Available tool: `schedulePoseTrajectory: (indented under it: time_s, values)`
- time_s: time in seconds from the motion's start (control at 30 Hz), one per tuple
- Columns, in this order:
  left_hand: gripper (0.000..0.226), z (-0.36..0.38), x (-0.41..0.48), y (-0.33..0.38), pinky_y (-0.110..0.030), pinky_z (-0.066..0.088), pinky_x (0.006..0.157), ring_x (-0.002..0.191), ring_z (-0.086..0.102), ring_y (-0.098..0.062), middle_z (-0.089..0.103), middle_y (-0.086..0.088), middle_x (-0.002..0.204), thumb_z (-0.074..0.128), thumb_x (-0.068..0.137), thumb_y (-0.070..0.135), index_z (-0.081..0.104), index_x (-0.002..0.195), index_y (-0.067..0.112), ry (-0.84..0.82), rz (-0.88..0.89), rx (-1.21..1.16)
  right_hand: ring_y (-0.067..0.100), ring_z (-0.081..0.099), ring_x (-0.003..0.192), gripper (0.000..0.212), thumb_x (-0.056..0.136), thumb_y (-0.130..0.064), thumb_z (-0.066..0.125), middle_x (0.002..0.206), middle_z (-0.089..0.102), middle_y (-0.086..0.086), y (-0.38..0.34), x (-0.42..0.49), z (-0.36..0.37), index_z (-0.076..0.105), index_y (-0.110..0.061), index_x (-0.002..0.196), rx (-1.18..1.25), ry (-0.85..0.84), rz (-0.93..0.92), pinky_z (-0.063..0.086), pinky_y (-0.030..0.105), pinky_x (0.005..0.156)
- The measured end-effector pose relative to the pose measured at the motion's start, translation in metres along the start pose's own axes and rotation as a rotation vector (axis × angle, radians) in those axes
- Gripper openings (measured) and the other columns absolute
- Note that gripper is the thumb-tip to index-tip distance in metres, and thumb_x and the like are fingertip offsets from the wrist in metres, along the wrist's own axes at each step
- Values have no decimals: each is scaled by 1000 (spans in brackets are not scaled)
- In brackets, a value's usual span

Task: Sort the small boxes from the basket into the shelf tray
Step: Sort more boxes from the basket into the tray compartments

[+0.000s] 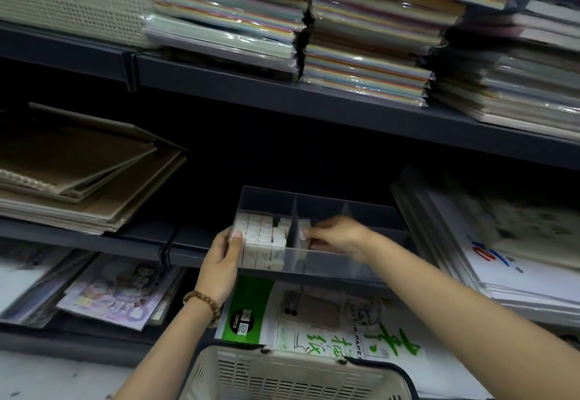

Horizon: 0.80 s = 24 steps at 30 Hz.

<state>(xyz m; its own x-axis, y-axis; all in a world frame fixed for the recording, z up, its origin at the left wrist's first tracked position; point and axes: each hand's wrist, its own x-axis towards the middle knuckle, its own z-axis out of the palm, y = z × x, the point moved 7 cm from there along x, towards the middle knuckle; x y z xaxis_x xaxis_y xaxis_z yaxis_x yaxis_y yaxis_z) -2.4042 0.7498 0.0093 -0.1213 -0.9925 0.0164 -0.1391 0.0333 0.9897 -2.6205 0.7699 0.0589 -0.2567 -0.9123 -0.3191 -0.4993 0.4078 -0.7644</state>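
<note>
The right hand [337, 238] reaches into the middle compartment of the clear tray [361, 211], fingers curled toward the left. Its fingertips pinch a small box [303, 229], white and upright, just right of the divider [295, 233]. Motion blur softens this spot, so the hold seems to be a thumb-and-finger pinch, though the exact contact is hard to read.

The left hand [221, 261] grips the tray's near left corner, thumb pressed on the clear front wall and fingers wrapped round the side. A beaded bracelet [203, 299] circles that wrist.

Left of the divider, the packed boxes [260, 239] stand upright in tight rows and fill most of the left compartment. Apart from the right hand and its box, the compartments to the right show only clear walls.

The tray sits on the dark shelf [94, 239], its near edge jutting past the shelf's front lip. Below and nearer, a cream perforated basket [282, 374] sits between the two forearms. Beyond the basket, on the lower level, lies a green-and-white paper pack [251, 311].

On the tray's level, to the far left, brown notebooks [78, 173] are stacked. On the shelf above lie wrapped piles of coloured paper [361, 54], with a cream crate [72, 0] at the top left.
</note>
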Motion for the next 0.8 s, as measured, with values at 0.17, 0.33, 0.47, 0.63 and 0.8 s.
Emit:
schedulePoseTrajectory:
  time_s: [0.17, 0.33, 0.47, 0.63, 0.8]
  values:
    - [46, 0, 0, -1, -22, 30, 91, 112, 40, -4, 46, 12, 119, 39, 95, 42, 40, 136, 21, 5, -19, -23, 15, 62, 107, 45, 84, -26, 69, 121, 63, 8, 10, 6, 5, 59, -5, 121, 137, -227, 203, 48, 23, 97]
    - [47, 2, -1, -2, -22, 31, 90, 111, 42, -5, 47, 10, 122, 38, 95, 43, 39, 136, 23, 2, -18, -24, 16, 63, 89, 40, 88, -12, 63, 126, 58, 16, 10, 10, 11, 54, 1, 125, 373, -231, 294, 50, 23, 87]
    - [48, 1, -1, -3, -22, 31, 88, 110, 43, -7, 48, 10, 119, 37, 94, 44, 38, 137, 22, 10, -15, -23, 18, 60, 98, 36, 88, -5, 61, 127, 57, 16, 8, 11, 16, 54, 5, 122, 438, -239, 293, 49, 19, 83]
    - [49, 2, -1, -1, -23, 30, 89, 109, 41, -5, 46, 10, 121, 38, 95, 43, 38, 138, 21, 14, -6, -12, 6, 66, 74, 41, 89, -19, 62, 114, 64, 11, 6, 8, 14, 55, 0, 124, 273, -212, 227, 53, 12, 67]
    - [47, -4, -6, 5, -14, 34, 87, 113, 43, -5, 49, 10, 123, 44, 93, 40, 42, 135, 19, -3, 28, 4, 21, 62, 109, 53, 89, -28, 62, 129, 57, 14, -7, -18, -7, 48, -1, 133, -13, -67, -33, 50, 31, 96]
